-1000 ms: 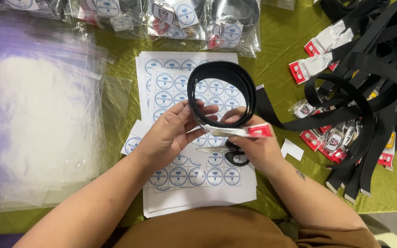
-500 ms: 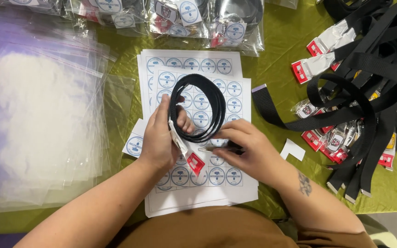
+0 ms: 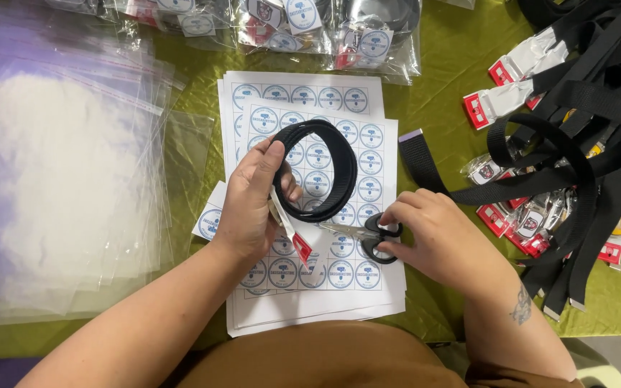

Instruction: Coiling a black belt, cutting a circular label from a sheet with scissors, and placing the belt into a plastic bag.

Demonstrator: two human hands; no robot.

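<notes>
Over sticker sheets (image 3: 310, 287): coiled belt (image 3: 321, 169) (left-held).

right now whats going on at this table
A person's left hand holds a coiled black belt with a red and white tag above sheets of round stickers. The right hand rests on black-handled scissors lying on those sheets. Clear bags are stacked to the left; loose black belts are piled to the right.

White sheets of round blue-and-white paper stickers (image 3: 310, 194) lie centre. Clear plastic bags (image 3: 59, 187) stack left. Filled clear packets (image 3: 325, 29) line the top
</notes>
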